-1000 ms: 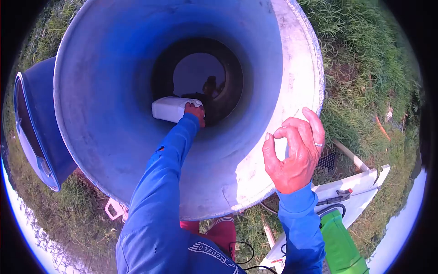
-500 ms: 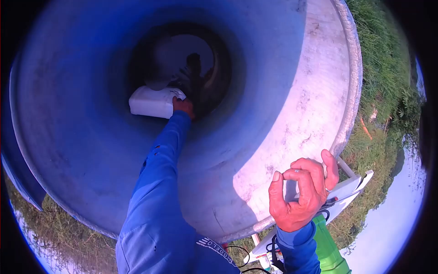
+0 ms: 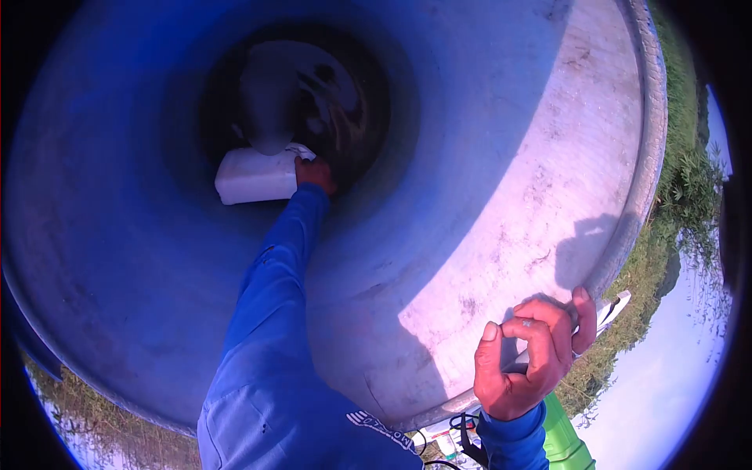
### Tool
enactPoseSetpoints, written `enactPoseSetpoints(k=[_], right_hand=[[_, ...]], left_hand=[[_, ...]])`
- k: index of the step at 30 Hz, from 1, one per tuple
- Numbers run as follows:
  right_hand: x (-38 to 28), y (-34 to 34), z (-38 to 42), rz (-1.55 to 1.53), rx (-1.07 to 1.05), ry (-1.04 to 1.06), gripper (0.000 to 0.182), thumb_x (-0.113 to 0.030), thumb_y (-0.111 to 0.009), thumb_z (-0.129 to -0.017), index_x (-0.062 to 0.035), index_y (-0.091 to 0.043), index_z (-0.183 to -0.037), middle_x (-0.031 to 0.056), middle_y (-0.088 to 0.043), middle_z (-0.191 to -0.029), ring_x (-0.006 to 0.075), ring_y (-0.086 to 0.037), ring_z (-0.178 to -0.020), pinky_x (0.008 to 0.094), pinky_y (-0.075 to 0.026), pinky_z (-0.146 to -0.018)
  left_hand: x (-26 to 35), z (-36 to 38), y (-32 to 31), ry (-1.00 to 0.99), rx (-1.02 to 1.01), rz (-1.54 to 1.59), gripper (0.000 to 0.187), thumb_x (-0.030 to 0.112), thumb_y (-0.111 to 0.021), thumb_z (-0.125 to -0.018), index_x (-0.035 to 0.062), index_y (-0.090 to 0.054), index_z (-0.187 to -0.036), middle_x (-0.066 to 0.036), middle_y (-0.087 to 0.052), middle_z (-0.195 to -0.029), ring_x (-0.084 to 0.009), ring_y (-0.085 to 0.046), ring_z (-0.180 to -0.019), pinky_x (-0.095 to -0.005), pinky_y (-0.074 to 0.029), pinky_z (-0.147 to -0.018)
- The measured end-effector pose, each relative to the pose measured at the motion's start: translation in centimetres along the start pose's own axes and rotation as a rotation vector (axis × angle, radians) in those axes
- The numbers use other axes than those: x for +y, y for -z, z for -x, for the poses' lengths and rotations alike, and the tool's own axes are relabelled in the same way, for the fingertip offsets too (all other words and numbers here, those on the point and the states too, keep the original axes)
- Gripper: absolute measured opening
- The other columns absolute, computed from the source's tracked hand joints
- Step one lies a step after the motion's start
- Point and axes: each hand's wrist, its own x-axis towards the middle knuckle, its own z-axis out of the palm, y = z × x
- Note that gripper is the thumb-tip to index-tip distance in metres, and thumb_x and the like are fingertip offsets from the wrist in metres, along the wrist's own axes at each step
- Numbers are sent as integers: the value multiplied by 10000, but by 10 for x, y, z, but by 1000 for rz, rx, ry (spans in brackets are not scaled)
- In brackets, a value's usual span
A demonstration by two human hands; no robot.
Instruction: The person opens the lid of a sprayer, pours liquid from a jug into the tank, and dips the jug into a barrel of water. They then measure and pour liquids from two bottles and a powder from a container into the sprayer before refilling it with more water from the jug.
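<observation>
My left hand reaches deep into a large blue drum and is closed on the end of a white plastic jug. The jug lies on its side above dark liquid, which shows reflections at the bottom. A blurred round patch covers part of the view beside the jug. My right hand is over the near right part of the drum's rim. Its fingers are curved and spread, with a small gap between thumb and index finger. Nothing shows inside it. A ring is on one finger.
A bright green container stands below my right wrist. Black cords and small items lie outside the near rim. Grass and bushes grow to the right. Sunlight falls on the drum's right inner wall.
The view has shifted, so the drum rim and my right hand appear farther right and lower. My left hand keeps hold of the jug, which has barely moved. The liquid's reflections have changed shape.
</observation>
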Motion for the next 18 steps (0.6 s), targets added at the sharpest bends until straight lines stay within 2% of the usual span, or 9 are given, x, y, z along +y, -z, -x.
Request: enactPoseSetpoints(k=[3, 9, 12, 14, 15, 18], right_hand=[[-2, 1, -2, 18, -23, -3, 169, -114, -749, -726, -139, -587, -769, 44, -649, -910, 365, -406, -1267, 483, -279, -1112], [-3, 2, -5, 32, -38, 10, 161, -139, -743, -737, -135, -585, -771, 48, -649, -854, 319, -486, -1170, 487, -248, -1145], [-3, 3, -5, 20, -50, 5, 155, -143, -739, -740, -137, -585, -758, 50, -650, -849, 288, -528, -1100, 492, -235, -1158], [-3, 3, -4, 7, -51, 5, 152, -145, -737, -742, -138, -587, -756, 51, -651, -850, 273, -546, -1059, 495, -227, -1164], [-3, 3, -4, 8, -53, 3, 151, -146, -738, -741, -138, -588, -755, 52, -650, -849, 278, -537, -1080, 493, -224, -1166], [-3, 3, -4, 20, -54, 0, 151, -151, -741, -737, -135, -591, -744, 57, -647, -847, 296, -505, -1146, 490, -216, -1169]], left_hand=[[3, -3, -3, 3, 39, 44, 559, 478, -653, -849, 115, -665, -1273, -76, -662, -1292, -300, -640, -1180, -531, -282, -1119], [5, -1, 5, -9, 84, 163, 532, 409, -684, -781, 75, -676, -1196, -102, -721, -1136, -293, -683, -1080, -516, -325, -1064], [4, -7, -6, -25, 148, 218, 521, 386, -698, -746, 57, -676, -1148, -121, -735, -1066, -297, -697, -1032, -500, -353, -1017], [2, -12, -16, -31, 231, 254, 503, 382, -718, -690, 59, -671, -1073, -135, -738, -979, -310, -704, -957, -471, -386, -938], [2, -10, -14, -34, 271, 271, 495, 380, -728, -663, 59, -668, -1035, -142, -740, -935, -316, -708, -919, -456, -402, -899], [3, -7, -6, -20, 246, 319, 478, 348, -712, -682, 55, -668, -1057, -142, -746, -953, -308, -709, -950, -470, -386, -940]])
